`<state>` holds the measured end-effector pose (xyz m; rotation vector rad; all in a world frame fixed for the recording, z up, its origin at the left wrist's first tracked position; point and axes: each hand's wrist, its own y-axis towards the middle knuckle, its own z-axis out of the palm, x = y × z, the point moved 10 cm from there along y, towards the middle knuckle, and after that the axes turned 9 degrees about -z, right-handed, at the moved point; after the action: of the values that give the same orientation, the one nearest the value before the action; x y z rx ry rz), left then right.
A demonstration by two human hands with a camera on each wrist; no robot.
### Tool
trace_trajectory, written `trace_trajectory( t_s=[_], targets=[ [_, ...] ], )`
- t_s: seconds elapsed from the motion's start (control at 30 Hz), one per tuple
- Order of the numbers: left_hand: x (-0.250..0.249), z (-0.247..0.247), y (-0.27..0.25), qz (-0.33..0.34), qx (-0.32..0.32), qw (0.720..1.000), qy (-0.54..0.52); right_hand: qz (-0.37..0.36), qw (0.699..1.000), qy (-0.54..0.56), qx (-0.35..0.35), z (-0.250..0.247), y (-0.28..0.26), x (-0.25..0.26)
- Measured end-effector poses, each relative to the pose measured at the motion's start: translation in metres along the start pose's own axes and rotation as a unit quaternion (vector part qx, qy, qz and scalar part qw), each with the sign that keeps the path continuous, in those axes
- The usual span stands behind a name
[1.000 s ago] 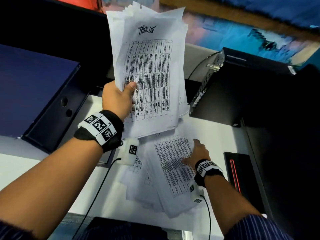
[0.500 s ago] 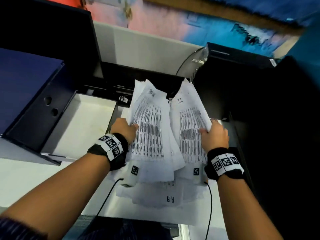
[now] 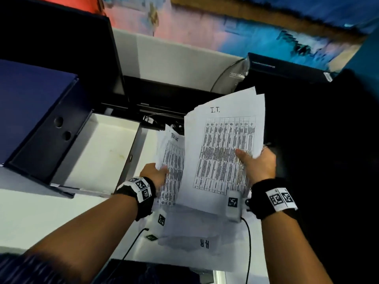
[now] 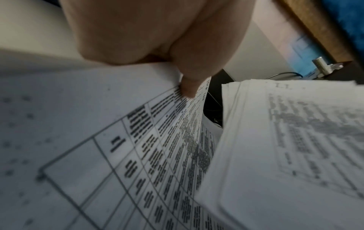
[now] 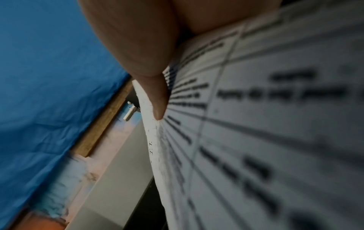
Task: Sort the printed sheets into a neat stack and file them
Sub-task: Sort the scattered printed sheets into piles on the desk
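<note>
My right hand point(image 3: 256, 162) grips a bundle of printed sheets point(image 3: 221, 152) headed "I.T.", thumb on the table print, lifted and tilted above the desk. In the right wrist view the thumb point(image 5: 155, 93) presses that bundle point(image 5: 265, 124) near its edge. My left hand point(image 3: 154, 174) holds a second bundle point(image 3: 172, 160) headed "Task List", partly tucked under the I.T. bundle. The left wrist view shows the thumb point(image 4: 189, 87) on the Task List sheets point(image 4: 118, 147), with the I.T. bundle point(image 4: 285, 155) beside them. More loose sheets point(image 3: 205, 240), one marked "H.R", lie on the desk below.
An open dark blue box file point(image 3: 30, 111) with a white inside point(image 3: 98, 152) lies at the left on the white desk point(image 3: 41, 218). A black device point(image 3: 287, 70) stands at the back right and a black monitor point(image 3: 57, 48) at the back left. Cables point(image 3: 249, 242) trail from both wrists.
My right hand has lifted the I.T. bundle higher and over the Task List bundle. A second ago my left hand held its bundle high while the right reached for sheets on the desk.
</note>
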<state>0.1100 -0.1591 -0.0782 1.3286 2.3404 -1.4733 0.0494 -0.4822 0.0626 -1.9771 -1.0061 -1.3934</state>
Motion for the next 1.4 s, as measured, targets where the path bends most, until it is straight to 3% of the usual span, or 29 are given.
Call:
trace_trajectory(
  t_s=[0.1,0.2,0.33,0.43,0.5,0.57,0.77,0.9,1.0,1.1,1.27,1.33,1.4],
  targets=[
    [-0.002,-0.001,0.002,-0.026,0.013,0.998,-0.062,0.057,0.996,-0.052,0.045,0.030,0.001,-0.041],
    [-0.007,0.001,0.004,-0.028,0.033,0.996,-0.081,0.106,0.968,-0.189,0.127,0.061,-0.009,-0.093],
    [-0.006,0.007,0.012,-0.009,0.043,0.997,-0.060,0.061,0.932,-0.300,0.196,0.101,-0.025,-0.117],
    [-0.007,0.011,0.015,0.016,0.026,0.999,0.009,0.024,0.875,-0.407,0.260,0.131,-0.039,-0.119],
    [-0.010,0.007,0.016,0.033,-0.011,0.998,0.046,0.029,0.875,-0.415,0.250,0.133,-0.045,-0.119],
    [-0.013,0.003,0.015,0.053,-0.030,0.997,0.055,0.048,0.890,-0.408,0.196,0.121,-0.045,-0.121],
    [-0.053,-0.032,-0.007,0.153,-0.092,0.983,0.030,0.107,0.913,-0.367,0.141,0.089,-0.046,-0.131],
    [-0.093,-0.093,-0.046,0.238,-0.192,0.952,0.006,0.213,0.902,-0.370,0.070,0.073,-0.063,-0.145],
    [-0.115,-0.134,-0.066,0.289,-0.250,0.924,-0.012,0.195,0.910,-0.357,0.083,0.090,-0.067,-0.151],
    [-0.125,-0.164,-0.074,0.312,-0.269,0.911,-0.034,0.192,0.896,-0.392,0.084,0.097,-0.068,-0.152],
    [-0.128,-0.190,-0.072,0.312,-0.272,0.908,-0.061,0.248,0.868,-0.416,0.105,0.104,-0.071,-0.158],
    [-0.129,-0.193,-0.070,0.309,-0.265,0.911,-0.071,0.253,0.873,-0.402,0.110,0.104,-0.067,-0.161],
    [-0.130,-0.194,-0.069,0.308,-0.257,0.913,-0.079,0.254,0.896,-0.355,0.080,0.103,-0.064,-0.164]
  ],
)
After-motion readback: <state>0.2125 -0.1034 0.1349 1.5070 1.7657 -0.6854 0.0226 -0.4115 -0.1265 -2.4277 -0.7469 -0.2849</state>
